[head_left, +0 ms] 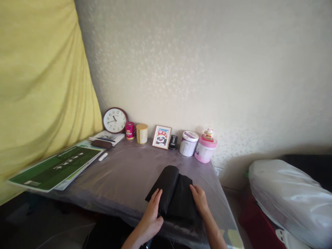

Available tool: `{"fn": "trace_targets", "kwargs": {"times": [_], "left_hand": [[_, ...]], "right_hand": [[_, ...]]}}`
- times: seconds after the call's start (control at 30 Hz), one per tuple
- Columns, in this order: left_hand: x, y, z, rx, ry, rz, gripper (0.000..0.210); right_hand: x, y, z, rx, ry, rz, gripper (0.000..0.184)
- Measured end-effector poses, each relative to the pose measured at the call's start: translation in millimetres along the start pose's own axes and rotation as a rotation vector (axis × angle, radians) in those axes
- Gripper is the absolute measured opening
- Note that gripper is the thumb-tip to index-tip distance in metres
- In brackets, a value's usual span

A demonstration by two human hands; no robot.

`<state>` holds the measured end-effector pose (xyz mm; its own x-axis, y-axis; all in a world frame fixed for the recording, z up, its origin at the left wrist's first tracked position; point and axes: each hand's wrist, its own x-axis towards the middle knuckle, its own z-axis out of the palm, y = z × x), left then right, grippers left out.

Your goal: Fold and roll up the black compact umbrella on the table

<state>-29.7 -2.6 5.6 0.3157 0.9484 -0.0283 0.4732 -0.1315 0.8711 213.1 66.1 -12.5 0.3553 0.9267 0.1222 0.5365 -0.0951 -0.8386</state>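
Clock dial: hour numerals, 12 top, 6 bottom. Green sheet: white lettering, illegible.

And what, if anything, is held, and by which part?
Folded black material, seemingly: right hand at its right edge, left hand against its rolled part.

On the table, a bundle lies between your left hand and right hand. Beyond them, before the wall, a clock, can, tin, picture frame, tub and jar run left to right, a figurine on the jar; left of your hands lies a poster.
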Motion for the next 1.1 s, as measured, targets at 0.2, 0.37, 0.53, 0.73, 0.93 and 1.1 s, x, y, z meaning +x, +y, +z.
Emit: {"fn": "trace_targets", "kwargs": {"times": [0.2,0.37,0.53,0.73,0.93,1.1], "left_hand": [[1.4,0.0,11.1,0.154,0.038,0.003,0.089],[1.7,-2.7,20.7,0.299,0.071,0.02,0.092],[1.3,-6.5,24.2,0.331,0.083,0.046,0.093],[4.3,-3.7,23.0,0.367,0.081,0.029,0.094],[3.8,4.1,16.1,0.401,0.07,0.025,0.086],[0.9,-14.7,19.9,0.445,0.115,0.032,0.083]], "right_hand": [[-3.3,-7.4,-9.2,0.257,-0.051,0.078,0.053],[-3.4,-36.6,-7.1,0.372,-0.044,0.045,0.054],[5.8,-67.1,9.3,0.351,-0.045,-0.008,0.053],[19.6,-82.9,50.0,0.322,-0.041,-0.032,0.045],[22.8,-84.8,83.1,0.186,-0.133,0.063,0.04],[24.4,-85.1,94.1,0.118,-0.169,0.055,0.036]]}}
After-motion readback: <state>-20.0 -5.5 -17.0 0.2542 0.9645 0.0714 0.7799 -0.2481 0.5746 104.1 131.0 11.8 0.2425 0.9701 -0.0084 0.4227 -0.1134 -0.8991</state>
